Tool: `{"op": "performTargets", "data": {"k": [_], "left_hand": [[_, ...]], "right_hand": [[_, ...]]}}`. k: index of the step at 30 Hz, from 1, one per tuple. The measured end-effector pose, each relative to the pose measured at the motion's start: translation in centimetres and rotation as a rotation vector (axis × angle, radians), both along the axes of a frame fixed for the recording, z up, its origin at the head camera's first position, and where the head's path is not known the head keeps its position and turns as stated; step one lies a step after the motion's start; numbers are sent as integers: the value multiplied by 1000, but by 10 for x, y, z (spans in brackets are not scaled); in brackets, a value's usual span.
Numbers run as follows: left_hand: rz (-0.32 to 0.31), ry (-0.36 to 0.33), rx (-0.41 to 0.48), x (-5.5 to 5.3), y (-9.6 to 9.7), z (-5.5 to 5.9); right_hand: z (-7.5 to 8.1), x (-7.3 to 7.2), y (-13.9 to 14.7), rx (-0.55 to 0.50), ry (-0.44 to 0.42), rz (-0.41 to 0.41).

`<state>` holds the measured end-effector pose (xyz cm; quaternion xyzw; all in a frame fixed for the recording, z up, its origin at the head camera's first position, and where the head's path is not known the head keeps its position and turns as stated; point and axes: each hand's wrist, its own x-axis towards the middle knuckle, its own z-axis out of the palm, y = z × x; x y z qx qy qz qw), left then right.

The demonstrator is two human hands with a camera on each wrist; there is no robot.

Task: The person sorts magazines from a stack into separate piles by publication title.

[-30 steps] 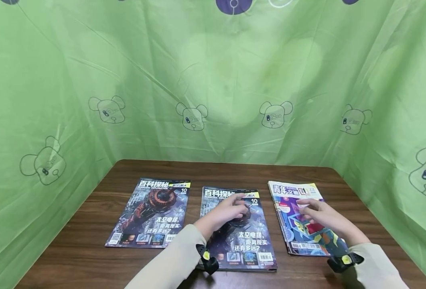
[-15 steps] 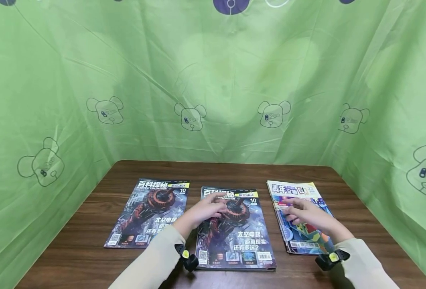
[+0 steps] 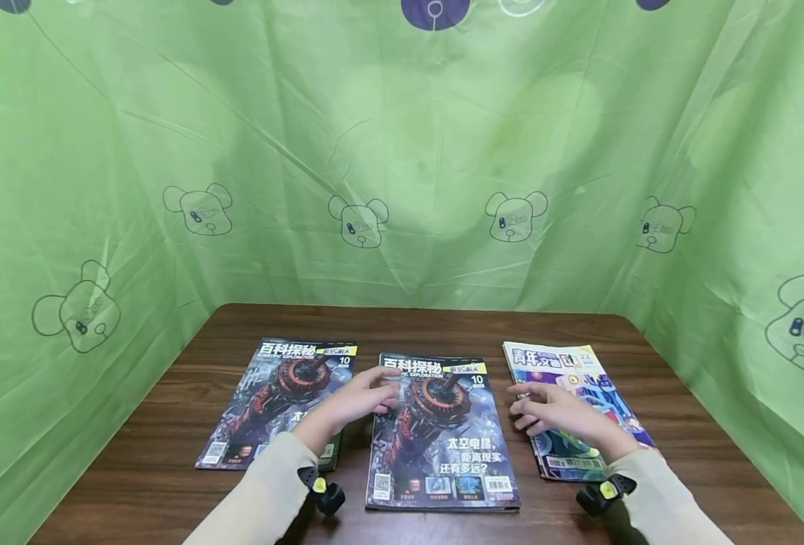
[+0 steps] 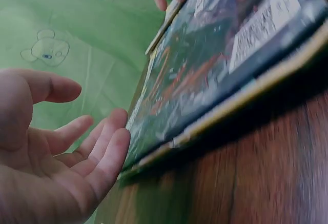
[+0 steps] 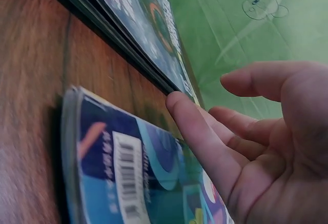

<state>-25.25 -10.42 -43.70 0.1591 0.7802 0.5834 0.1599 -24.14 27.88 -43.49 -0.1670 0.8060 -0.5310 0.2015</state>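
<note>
Poised with left hand [image 3: 356, 397] by middle stack [image 3: 436, 450], flat on desk [image 3: 136, 469], and right hand [image 3: 560, 414] over edge of right stack [image 3: 596, 387]; with fingers [image 5: 195, 121] parted, empty. Seemingly at lining-up stage, likely calling next for inward grip on middle stack.

The head view is bright, the wrist views dimmer, the left one's magazine [image 4: 189, 88] and tabletop [image 4: 266, 157] seemingly motion-blurred.

I work in a curtained booth, in what building I cannot tell. Green, bear-printed fabric curtains [image 3: 436, 113] enclose three sides of my brown wood-grain table [image 3: 436, 331].
</note>
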Motion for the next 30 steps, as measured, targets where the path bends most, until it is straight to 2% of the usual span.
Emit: {"op": "performTargets", "data": {"k": [7, 10, 13, 20, 30], "left_hand": [[53, 21, -37, 4, -18, -3], [70, 5, -31, 6, -23, -6], [63, -11, -26, 9, -28, -8], [49, -36, -20, 14, -32, -9], [96, -64, -24, 13, -31, -13]], "right_hand": [[-2, 3, -10, -21, -23, 17], [-3, 4, -14, -11, -31, 23], [-3, 4, -17, 0, -38, 31], [-6, 6, -24, -6, -73, 29], [-5, 7, -33, 37, -84, -36]]}}
